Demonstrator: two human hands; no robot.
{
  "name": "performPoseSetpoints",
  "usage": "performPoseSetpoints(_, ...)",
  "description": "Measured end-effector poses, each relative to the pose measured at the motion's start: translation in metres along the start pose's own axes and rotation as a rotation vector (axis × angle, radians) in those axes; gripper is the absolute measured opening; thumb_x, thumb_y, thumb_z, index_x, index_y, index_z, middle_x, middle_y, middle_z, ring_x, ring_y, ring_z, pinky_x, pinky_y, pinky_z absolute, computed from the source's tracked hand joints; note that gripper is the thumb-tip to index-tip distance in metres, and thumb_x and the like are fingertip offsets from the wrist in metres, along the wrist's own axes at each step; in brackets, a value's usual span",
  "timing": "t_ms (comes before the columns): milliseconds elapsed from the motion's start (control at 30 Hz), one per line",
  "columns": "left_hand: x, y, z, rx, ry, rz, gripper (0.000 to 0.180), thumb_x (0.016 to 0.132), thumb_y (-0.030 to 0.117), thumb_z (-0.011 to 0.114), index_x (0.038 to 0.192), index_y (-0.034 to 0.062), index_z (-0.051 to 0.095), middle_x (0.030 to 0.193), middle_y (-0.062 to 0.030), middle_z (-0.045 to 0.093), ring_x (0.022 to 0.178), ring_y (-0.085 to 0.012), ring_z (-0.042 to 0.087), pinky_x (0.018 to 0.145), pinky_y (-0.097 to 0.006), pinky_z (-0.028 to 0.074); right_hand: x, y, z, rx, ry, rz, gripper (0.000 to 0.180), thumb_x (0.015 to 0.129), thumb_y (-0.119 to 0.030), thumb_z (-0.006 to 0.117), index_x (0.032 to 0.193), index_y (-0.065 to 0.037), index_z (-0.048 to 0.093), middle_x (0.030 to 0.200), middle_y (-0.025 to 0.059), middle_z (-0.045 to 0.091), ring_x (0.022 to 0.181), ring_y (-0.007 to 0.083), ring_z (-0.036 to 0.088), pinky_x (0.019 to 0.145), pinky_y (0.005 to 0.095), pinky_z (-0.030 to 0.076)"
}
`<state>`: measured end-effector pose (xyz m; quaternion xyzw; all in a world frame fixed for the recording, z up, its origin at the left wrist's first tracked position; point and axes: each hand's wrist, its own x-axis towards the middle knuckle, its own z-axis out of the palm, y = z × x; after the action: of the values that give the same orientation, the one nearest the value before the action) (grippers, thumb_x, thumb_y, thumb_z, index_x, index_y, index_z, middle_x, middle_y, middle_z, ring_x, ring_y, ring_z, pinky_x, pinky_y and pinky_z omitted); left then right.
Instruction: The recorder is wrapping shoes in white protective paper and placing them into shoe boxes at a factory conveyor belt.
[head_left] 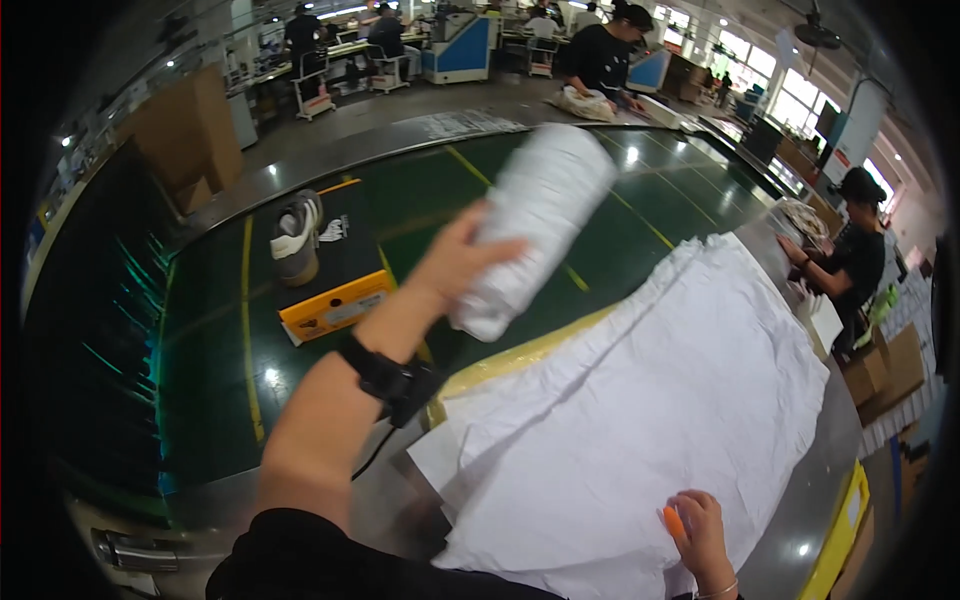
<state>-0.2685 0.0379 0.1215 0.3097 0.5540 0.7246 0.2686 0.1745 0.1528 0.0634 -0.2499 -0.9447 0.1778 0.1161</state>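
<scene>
A white paper-wrapped bundle (545,225), long and rounded, is raised over the belt. My left hand (475,255) grips it from its left side, the thumb across its near face. What the paper wraps is hidden. A stack of thin white paper sheets (650,400), creased and uneven at the edges, lies before me. My right hand (700,535) rests on the near right part of the stack. Its fingers are loosely bent and slightly apart, with nothing visible in them. An orange finger cot (674,522) covers one digit of that hand.
On the green conveyor belt (210,350) stands a black and orange shoe box (345,260) with a grey and white shoe (296,235) on top. Yellow plastic (530,355) shows under the sheets. One co-worker (855,250) stands at the right edge, another (605,60) at the far end.
</scene>
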Motion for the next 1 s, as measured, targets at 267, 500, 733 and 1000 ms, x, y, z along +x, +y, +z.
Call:
performPoseSetpoints(267,0.005,-0.018,-0.227,-0.003,0.670,-0.222,0.073,0.083,0.046,0.060,0.128,-0.0069,0.041,0.120,-0.0183,0.055,0.107,-0.0295,0.055,0.092,-0.041,0.043,-0.001,0.018,0.024,0.014,-0.126,0.150,0.036,0.084,-0.023,0.060,0.110,0.001,0.051,0.116,0.0222,0.045,0.106,0.0366,0.043,0.090,0.0438,0.036)
performPoseSetpoints(500,0.035,0.000,-0.217,1.514,0.633,-0.228,0.050,0.084,0.039,0.054,0.099,-0.0082,0.060,0.096,-0.0319,0.059,0.097,-0.0448,0.057,0.085,-0.047,0.046,0.029,0.027,0.029,-0.166,0.121,0.092,0.033,0.080,-0.018,0.065,0.105,0.001,0.056,0.103,0.0216,0.057,0.104,0.0404,0.050,0.089,0.0447,0.040)
performPoseSetpoints(733,0.017,-0.011,-0.264,1.892,0.503,-0.182,0.053,0.067,0.029,0.075,0.108,0.0033,0.053,0.105,-0.0214,0.059,0.103,-0.0388,0.055,0.083,-0.047,0.045,0.037,-0.006,-0.025,0.014,0.105,0.134,0.032,0.084,-0.017,0.063,0.113,-0.005,0.057,0.116,0.0165,0.056,0.114,0.0347,0.047,0.096,0.0397,0.039)
performPoseSetpoints(1000,0.057,-0.014,-0.386,1.774,0.332,-0.204,0.049,0.063,0.014,0.075,0.104,-0.0067,0.056,0.100,-0.0231,0.062,0.095,-0.0332,0.060,0.083,-0.038,0.046,-0.104,-0.050,-0.035,0.107,-0.066,0.195,0.042,0.075,-0.017,0.066,0.115,-0.011,0.057,0.127,0.0119,0.050,0.127,0.0357,0.035,0.104,0.0477,0.024)
